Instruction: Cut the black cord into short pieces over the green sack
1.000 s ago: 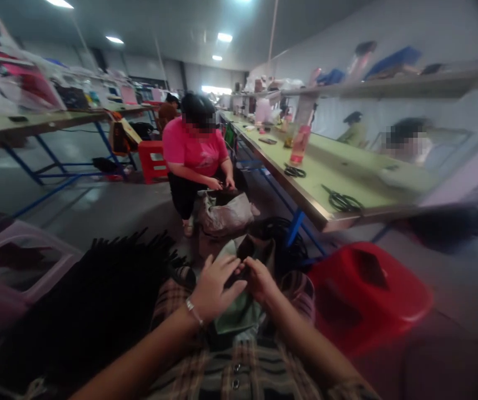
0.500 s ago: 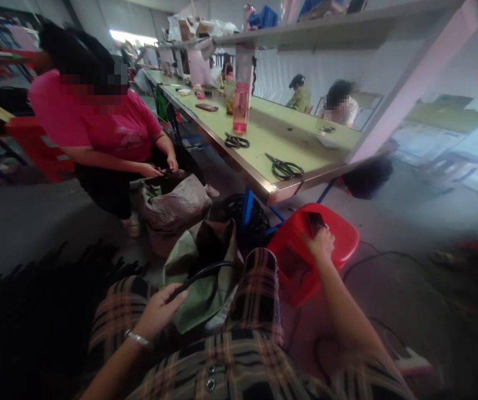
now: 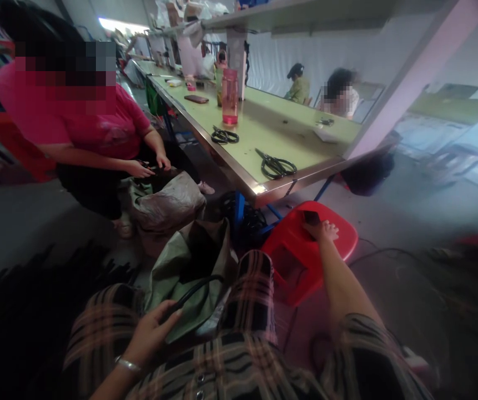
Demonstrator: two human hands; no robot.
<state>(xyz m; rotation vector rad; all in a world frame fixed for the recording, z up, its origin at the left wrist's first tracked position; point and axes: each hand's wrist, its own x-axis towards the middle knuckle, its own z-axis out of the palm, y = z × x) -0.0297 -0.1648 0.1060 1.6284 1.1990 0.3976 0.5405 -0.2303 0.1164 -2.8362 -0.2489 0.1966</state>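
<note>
My left hand [image 3: 155,322] is closed around one end of a black flexible tube or strip [image 3: 199,286]. Its other end reaches over an open green sack [image 3: 184,311] between my knees. To the right, my right hand [image 3: 327,230] rests on a red plastic stool [image 3: 345,236] with its fingers spread. Against its thumb side lies a dark flat thing like a phone [image 3: 311,218], low on the stool seat. Whether the thumb still touches it is unclear.
On the workbench [image 3: 259,128] lie black-handled scissors [image 3: 278,165], a second pair [image 3: 225,135], a pink bottle [image 3: 230,97] and a phone [image 3: 196,99]. A co-worker [image 3: 97,133] sits left by another sack [image 3: 167,203]. Black strips [image 3: 47,316] pile on the left floor.
The phone-like thing was tilted up in my right hand; now it lies lower on the stool and the fingers have spread. The view has shifted slightly. My left hand still holds the black tube.
</note>
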